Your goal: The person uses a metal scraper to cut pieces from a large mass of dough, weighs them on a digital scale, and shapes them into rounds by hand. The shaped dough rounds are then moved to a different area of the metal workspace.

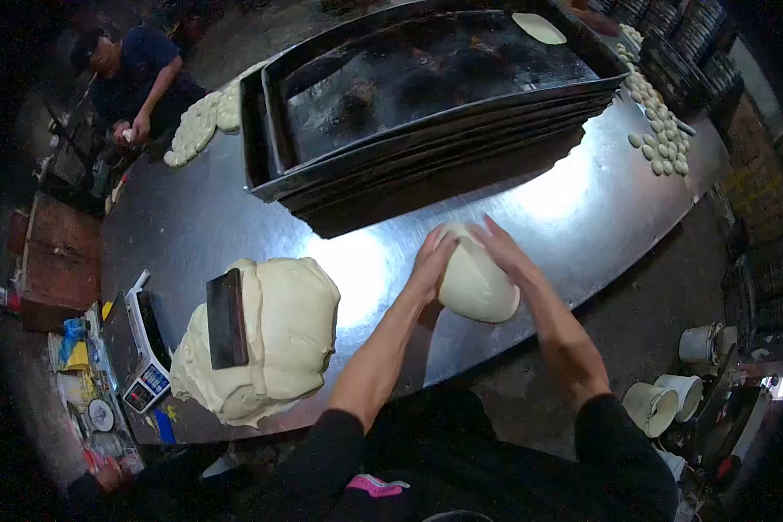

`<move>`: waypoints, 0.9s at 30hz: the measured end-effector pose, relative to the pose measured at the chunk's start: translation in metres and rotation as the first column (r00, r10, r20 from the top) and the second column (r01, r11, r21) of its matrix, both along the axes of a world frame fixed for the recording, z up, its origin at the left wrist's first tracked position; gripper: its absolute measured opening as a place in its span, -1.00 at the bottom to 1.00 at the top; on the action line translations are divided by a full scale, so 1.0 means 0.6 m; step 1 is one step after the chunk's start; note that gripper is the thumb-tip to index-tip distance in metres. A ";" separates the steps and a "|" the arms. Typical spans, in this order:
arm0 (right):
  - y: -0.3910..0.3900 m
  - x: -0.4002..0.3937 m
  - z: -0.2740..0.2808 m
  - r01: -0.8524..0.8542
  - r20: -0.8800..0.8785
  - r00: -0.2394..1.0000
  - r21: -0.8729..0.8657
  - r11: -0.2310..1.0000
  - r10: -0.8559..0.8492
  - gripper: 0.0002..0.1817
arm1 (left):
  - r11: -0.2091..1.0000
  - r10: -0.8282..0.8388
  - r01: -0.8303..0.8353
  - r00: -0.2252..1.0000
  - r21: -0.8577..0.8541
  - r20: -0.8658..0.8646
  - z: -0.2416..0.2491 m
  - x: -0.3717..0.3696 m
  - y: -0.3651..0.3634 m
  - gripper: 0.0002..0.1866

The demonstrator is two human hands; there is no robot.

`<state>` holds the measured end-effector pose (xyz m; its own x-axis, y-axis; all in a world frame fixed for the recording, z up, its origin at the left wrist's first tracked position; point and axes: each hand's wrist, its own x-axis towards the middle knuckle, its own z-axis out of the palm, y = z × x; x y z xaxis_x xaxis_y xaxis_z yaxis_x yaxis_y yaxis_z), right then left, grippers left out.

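Both my hands cup a smooth pale lump of dough [476, 285] on the steel table [191, 217]. My left hand [431, 264] presses its left side and my right hand [503, 248] wraps its top and right side. To the left lies a large mass of dough [283, 335] with a dark flat scraper [227, 317] resting on it.
A stack of dark baking trays [426, 130] fills the table's middle, with one flat dough disc [538, 28] in the top tray. Several small dough balls [657, 130] lie at the far right. A digital scale [139, 352] sits at the left edge. Another person [135, 83] handles dough pieces [196, 126] at the far left. Buckets [670, 396] stand on the floor.
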<state>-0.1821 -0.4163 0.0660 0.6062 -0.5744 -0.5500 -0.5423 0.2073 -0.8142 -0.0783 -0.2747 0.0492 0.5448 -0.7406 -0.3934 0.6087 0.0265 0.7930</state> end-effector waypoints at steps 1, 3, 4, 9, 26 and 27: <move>0.031 0.038 0.036 -0.123 -0.064 0.992 -0.413 0.903 0.106 -0.41 | 0.999 -0.034 0.032 0.998 -0.034 -0.045 0.003 0.012 -0.019 -0.40; 0.050 0.043 0.115 -0.081 0.144 0.975 -0.473 0.877 0.167 -0.43 | 0.995 0.032 -0.016 0.987 -0.102 0.159 0.059 0.026 -0.004 -0.42; 0.065 0.031 0.145 -0.025 0.318 0.924 -0.504 0.863 0.212 -0.44 | 0.987 0.086 -0.036 0.941 -0.157 0.327 0.092 0.015 0.015 -0.44; 0.139 -0.118 0.131 -0.059 0.395 0.812 -0.676 0.734 0.429 -0.66 | 0.977 -0.208 0.177 0.661 0.119 0.721 0.182 -0.068 0.159 -0.45; 0.091 -0.080 -0.105 0.112 0.447 0.891 -0.044 0.993 -0.081 -0.34 | 0.998 -0.045 0.031 0.946 0.047 0.320 -0.051 -0.003 0.100 -0.48; 0.107 -0.069 -0.106 0.097 0.539 0.793 0.349 0.932 -0.285 -0.33 | 0.998 -0.037 0.022 0.947 0.050 0.319 -0.049 -0.006 0.094 -0.48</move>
